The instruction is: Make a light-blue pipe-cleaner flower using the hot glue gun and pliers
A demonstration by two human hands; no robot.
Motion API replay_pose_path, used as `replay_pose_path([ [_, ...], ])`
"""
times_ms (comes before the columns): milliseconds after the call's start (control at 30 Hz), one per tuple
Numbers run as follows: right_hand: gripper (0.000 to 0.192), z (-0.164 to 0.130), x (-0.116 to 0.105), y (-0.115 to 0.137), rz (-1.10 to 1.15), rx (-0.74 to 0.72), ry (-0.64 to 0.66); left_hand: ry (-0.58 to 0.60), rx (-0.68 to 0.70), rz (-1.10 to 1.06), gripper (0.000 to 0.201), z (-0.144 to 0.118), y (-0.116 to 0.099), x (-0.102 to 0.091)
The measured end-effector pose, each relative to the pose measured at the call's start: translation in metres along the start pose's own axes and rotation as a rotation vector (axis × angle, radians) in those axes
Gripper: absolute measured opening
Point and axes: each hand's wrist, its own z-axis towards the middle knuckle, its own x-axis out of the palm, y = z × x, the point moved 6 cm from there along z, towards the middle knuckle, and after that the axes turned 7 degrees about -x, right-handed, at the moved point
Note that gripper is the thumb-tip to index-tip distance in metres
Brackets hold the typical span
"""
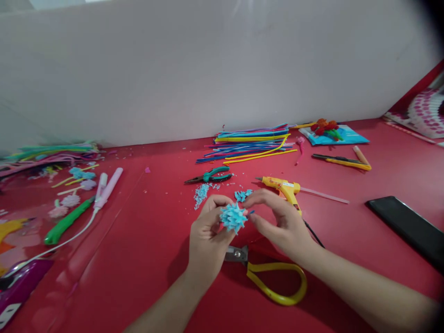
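My left hand [208,236] holds a small spiky light-blue pipe-cleaner ball [233,217] between thumb and fingers, just above the red table [145,259]. My right hand [277,219] pinches the ball's right side with its fingertips. Yellow-handled scissors [274,282] lie on the table under my hands. A small heap of cut blue pieces [243,194] sits just behind the ball.
A yellow glue gun [282,188] lies behind my right hand, green-handled pliers [211,175] and blue fluff [201,193] to its left. Pipe cleaners [251,141] are stacked by the white wall. A black phone [405,226] lies right. A green stick [65,222] and small flowers lie left.
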Motion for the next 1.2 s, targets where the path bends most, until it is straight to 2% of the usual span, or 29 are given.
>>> replay_pose_path([
  [100,0.011,0.000,-0.008,0.011,0.003,-0.028,-0.059,-0.021,0.095,0.107,0.018,-0.001,-0.010,-0.007],
  [200,0.008,-0.001,-0.006,0.020,0.077,-0.017,-0.028,-0.011,0.086,0.121,0.022,-0.003,-0.009,-0.008],
  [300,0.006,-0.002,-0.003,0.023,0.144,0.024,-0.022,-0.054,0.092,0.130,0.017,-0.005,-0.004,-0.008],
  [400,0.009,-0.002,-0.001,0.022,0.166,0.062,-0.018,-0.023,0.237,0.219,0.017,-0.006,-0.006,-0.004],
  [467,0.011,-0.001,-0.001,0.020,0.175,0.076,-0.024,-0.009,0.288,0.279,0.019,-0.006,-0.005,-0.003],
  [700,0.013,0.001,0.001,0.012,0.181,0.139,-0.017,-0.022,0.265,0.380,0.016,-0.003,-0.005,-0.001],
  [867,0.010,-0.003,0.003,0.002,0.176,0.159,-0.043,-0.063,0.152,0.357,0.014,0.002,0.002,-0.006],
  [967,0.029,-0.005,0.008,-0.005,0.134,0.140,-0.009,-0.058,0.044,0.256,0.014,0.005,0.011,-0.008],
  [1000,0.029,-0.006,0.011,-0.008,0.111,0.138,0.016,-0.055,0.018,0.201,0.013,0.006,0.013,-0.008],
  [1133,0.010,-0.005,0.016,-0.011,0.094,0.091,0.082,-0.048,0.006,-0.019,0.014,0.004,0.017,-0.006],
  [1200,0.010,-0.005,0.016,-0.007,0.113,0.040,0.101,-0.005,0.005,-0.045,0.015,0.003,0.017,-0.003],
])
